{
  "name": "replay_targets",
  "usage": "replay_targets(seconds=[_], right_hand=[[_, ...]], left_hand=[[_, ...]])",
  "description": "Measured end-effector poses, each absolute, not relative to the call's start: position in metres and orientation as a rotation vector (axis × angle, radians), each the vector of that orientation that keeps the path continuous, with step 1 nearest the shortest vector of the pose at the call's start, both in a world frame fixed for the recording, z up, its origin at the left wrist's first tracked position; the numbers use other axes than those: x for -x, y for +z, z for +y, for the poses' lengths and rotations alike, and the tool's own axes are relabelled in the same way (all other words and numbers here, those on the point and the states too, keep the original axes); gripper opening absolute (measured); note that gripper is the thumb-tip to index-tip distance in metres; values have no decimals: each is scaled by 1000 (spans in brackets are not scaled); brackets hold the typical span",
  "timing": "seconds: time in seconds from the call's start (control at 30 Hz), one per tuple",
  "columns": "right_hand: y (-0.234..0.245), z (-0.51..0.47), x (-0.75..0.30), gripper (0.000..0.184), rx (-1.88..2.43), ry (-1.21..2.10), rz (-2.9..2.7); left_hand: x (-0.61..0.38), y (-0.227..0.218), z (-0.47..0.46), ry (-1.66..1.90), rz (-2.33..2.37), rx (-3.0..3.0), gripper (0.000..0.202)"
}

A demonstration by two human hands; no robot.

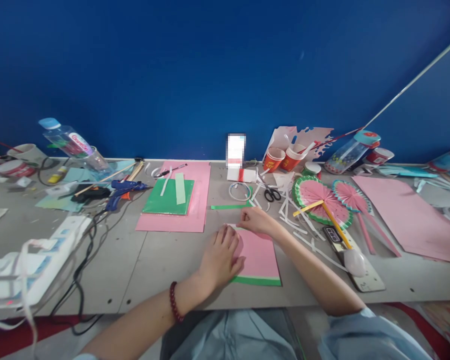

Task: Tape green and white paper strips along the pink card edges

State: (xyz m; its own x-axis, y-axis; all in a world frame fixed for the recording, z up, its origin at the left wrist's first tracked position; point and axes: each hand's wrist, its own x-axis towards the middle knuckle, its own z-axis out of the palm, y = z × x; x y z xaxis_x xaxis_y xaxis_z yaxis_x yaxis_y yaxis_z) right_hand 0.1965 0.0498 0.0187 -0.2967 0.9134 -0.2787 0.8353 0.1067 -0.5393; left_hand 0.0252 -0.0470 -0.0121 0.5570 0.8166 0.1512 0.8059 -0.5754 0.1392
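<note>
A pink sheet of paper [258, 254] lies on the table before me, with a green and whitish band [258, 280] along its near edge. My left hand [220, 256] rests flat on the sheet's left side, fingers stretched forward. At the far edge, my right hand [255, 220] is closed, its fingers curled down against the paper; whatever they may pinch is hidden. Just beyond it lies a narrow green paper strip [230, 206]. Black-handled scissors [272, 194] and a roll of clear tape [240, 191] are close by.
Left are a green paper pack [168, 196] on pink paper, a blue glue gun [126, 190] and a white power strip [47, 265]. Right are paper scraps [290, 215], a watermelon paper fan [315, 197], a phone [371, 275] and red paper cups [273, 159]. A blue wall [210, 75] stands behind.
</note>
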Motion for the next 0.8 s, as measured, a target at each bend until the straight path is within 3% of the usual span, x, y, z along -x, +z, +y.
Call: replay_targets(seconds=[0.37,0.8], right_hand=[[16,41,-198,31,1984,618,-2363],[17,36,-202,25,2003,577,-2369]], left_hand=[[-23,-14,-47,326,1394,-2739,52],[-23,-9,-46,288,1389,-2715,53]])
